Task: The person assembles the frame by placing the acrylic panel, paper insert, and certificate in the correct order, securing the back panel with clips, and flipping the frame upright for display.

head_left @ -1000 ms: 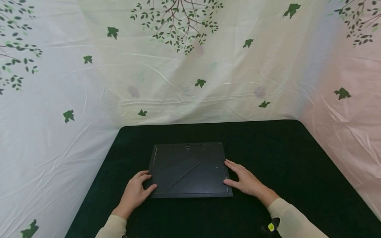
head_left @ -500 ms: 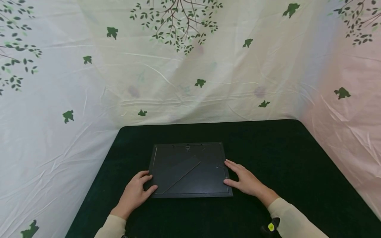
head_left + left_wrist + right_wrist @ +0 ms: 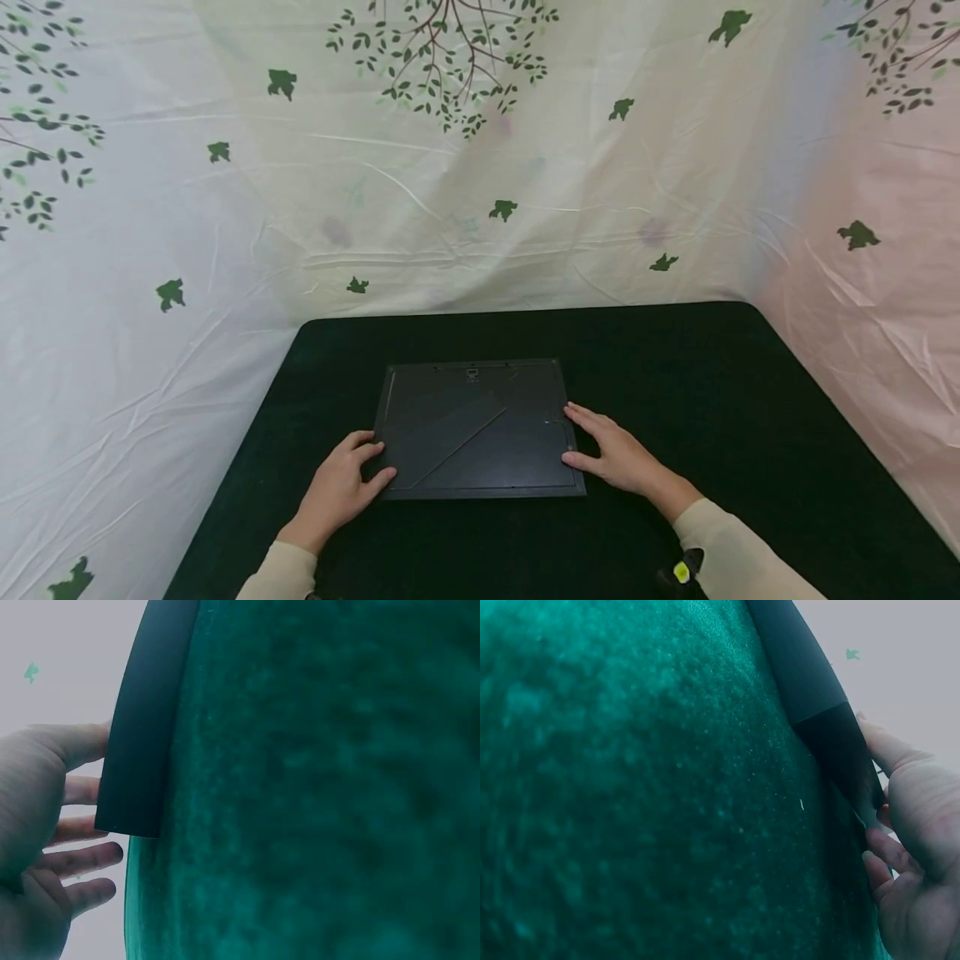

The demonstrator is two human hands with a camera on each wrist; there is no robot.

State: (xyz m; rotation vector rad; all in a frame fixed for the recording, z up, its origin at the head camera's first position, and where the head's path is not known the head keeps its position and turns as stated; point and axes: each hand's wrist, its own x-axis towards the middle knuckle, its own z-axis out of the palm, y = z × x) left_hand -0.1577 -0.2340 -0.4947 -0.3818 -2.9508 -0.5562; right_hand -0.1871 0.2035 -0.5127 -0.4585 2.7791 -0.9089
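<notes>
A dark picture frame (image 3: pixel 480 433) lies back side up on the dark green table, with a diagonal line across its backing and small metal clips near its edges. At its lower left corner my left hand (image 3: pixel 341 492) rests, thumb on the border and fingers spread along the side. My right hand (image 3: pixel 618 454) touches the opposite edge with thumb and fingertips. In the left wrist view the frame's side (image 3: pixel 142 727) stands beside my loosely extended left fingers (image 3: pixel 86 860). The right wrist view shows a corner of the frame (image 3: pixel 802 667) against my right hand (image 3: pixel 922 825). Its underside is hidden.
The dark green cloth-covered table (image 3: pixel 675 358) has rounded far corners. A pale curtain (image 3: pixel 420 208) with printed leaves and branches hangs behind it and along both sides. A dark band with a yellow mark (image 3: pixel 681 572) sits at my right sleeve.
</notes>
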